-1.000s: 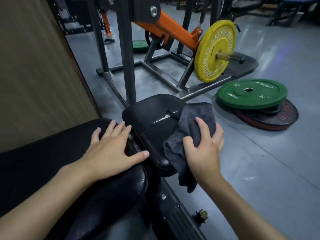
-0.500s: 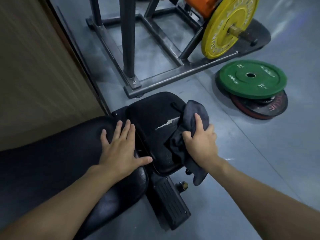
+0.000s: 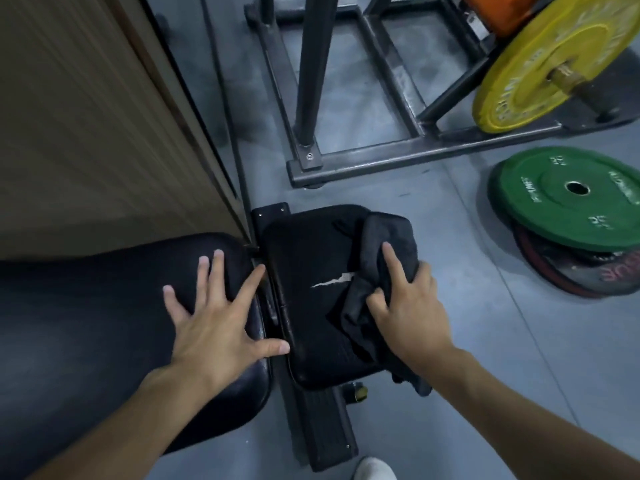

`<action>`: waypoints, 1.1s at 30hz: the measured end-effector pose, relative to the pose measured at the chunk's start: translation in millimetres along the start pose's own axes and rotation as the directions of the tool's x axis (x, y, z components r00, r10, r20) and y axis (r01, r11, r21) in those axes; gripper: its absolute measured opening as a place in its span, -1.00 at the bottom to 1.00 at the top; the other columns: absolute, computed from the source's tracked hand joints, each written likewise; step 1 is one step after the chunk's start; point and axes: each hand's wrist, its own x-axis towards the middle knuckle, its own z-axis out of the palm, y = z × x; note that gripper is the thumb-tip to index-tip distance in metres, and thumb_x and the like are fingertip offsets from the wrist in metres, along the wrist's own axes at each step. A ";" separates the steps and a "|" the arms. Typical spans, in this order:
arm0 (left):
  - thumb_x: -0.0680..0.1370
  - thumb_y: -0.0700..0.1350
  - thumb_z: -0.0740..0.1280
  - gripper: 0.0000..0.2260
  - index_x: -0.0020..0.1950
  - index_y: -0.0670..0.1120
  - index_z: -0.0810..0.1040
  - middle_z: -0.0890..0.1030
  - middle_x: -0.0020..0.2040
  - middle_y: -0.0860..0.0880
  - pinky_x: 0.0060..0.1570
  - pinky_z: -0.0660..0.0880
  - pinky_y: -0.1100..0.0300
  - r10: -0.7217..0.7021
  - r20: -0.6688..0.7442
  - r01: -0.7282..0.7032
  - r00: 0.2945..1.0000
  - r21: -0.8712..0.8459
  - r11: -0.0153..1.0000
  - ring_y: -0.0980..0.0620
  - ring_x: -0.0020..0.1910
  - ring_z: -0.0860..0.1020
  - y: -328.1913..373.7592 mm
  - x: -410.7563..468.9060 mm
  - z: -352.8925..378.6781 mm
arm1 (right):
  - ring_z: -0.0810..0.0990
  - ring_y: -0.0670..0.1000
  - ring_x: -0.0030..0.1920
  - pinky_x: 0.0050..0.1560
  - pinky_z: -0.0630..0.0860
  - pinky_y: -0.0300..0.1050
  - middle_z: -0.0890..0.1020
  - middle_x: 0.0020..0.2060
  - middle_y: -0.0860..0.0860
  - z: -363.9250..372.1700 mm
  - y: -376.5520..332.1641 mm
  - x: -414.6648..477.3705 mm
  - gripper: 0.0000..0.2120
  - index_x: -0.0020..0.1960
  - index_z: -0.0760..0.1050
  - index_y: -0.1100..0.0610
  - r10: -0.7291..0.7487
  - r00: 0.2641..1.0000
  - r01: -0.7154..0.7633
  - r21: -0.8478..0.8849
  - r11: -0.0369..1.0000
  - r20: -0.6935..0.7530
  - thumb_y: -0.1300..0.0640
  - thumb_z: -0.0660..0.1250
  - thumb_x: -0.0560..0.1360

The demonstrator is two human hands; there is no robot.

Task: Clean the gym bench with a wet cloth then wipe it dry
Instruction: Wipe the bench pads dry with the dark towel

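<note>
Our right grip [image 3: 412, 306] clamps the cloth [image 3: 391, 233] at the right edge of the seat pad [image 3: 304, 244]; left grip [image 3: 214, 323], fingers spread, braces the back pad [image 3: 86, 323]. We'd sweep overlapping strokes, gently across the tear [image 3: 332, 281].

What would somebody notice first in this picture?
The bright yellow weight plate at the top right and the green plate lying flat below it pop out. In the middle, the right hand grips a grey cloth on the small black seat pad, beside a white tear.
</note>
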 end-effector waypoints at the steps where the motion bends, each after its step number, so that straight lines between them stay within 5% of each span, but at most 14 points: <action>1: 0.21 0.56 0.25 0.06 0.54 0.31 -0.25 -0.53 0.49 -0.08 0.38 -0.28 -0.44 -0.036 0.019 0.036 0.999 -0.006 0.999 -0.09 0.45 -0.54 1.6 -2.0 0.2 | 0.37 0.22 0.19 0.08 0.51 0.21 0.28 0.25 0.12 0.7 -0.7 1.1 -0.32 0.59 0.04 -0.16 0.003 1.000 -0.003 -0.012 1.000 -0.001 -0.10 0.17 0.50; 14: 0.32 0.50 0.27 -0.05 0.54 0.34 -0.21 -0.47 0.53 -0.05 0.38 -0.28 -0.43 0.071 0.061 -0.069 0.996 -0.030 0.997 -0.05 0.45 -0.54 -18.1 -5.3 -1.8 | 0.32 0.23 0.36 0.29 0.33 0.20 0.24 0.46 0.05 -14.4 -55.0 103.8 -0.51 0.48 0.27 -0.16 -0.075 0.992 0.076 -0.006 0.997 0.097 -0.07 0.13 0.54; 21: 0.36 0.50 0.23 -0.12 0.54 0.33 -0.14 -0.52 0.50 -0.10 0.33 -0.27 -0.48 0.080 0.092 -0.083 0.993 0.029 0.996 -0.10 0.43 -0.56 -17.3 -0.1 -0.2 | 0.30 0.24 0.34 0.28 0.20 0.36 0.37 0.32 0.07 -9.9 -92.9 104.4 -0.54 0.43 0.30 -0.18 -0.153 0.977 0.191 -0.289 0.938 0.149 -0.11 0.07 0.53; 28: 0.28 0.52 0.28 0.05 0.57 0.08 -0.13 -0.38 0.57 0.07 0.44 -0.34 -0.30 0.057 -0.023 -0.058 0.998 -0.092 0.994 0.12 0.47 -0.49 -25.0 -7.4 -1.0 | 0.39 0.20 0.31 0.29 0.17 0.41 0.45 0.27 0.03 10.0 -117.9 96.1 -0.48 0.35 0.33 -0.24 -0.440 0.880 0.473 -0.408 0.781 0.179 -0.38 -0.04 0.49; 30: 0.31 0.52 0.26 0.05 0.59 0.06 -0.13 -0.38 0.57 0.12 0.47 -0.33 -0.22 0.087 -0.036 -0.090 0.996 -0.089 0.992 0.19 0.47 -0.47 -36.2 -12.1 -0.6 | 0.42 0.20 0.30 0.25 0.27 0.33 0.47 0.26 0.01 2.3 -92.6 102.5 -0.50 0.32 0.33 -0.24 -0.424 0.897 0.438 -0.391 0.809 0.126 -0.41 -0.01 0.48; 33: 0.33 0.50 0.25 0.04 0.60 0.07 -0.16 -0.38 0.57 0.12 0.49 -0.35 -0.14 0.119 -0.052 -0.123 0.992 -0.090 0.988 0.21 0.47 -0.45 -44.1 -16.3 0.6 | 0.44 0.27 0.27 0.21 0.40 0.29 0.44 0.19 0.06 -12.5 -73.2 111.3 -0.53 0.27 0.35 -0.19 -0.199 0.973 0.221 -0.205 0.954 0.120 -0.37 0.05 0.46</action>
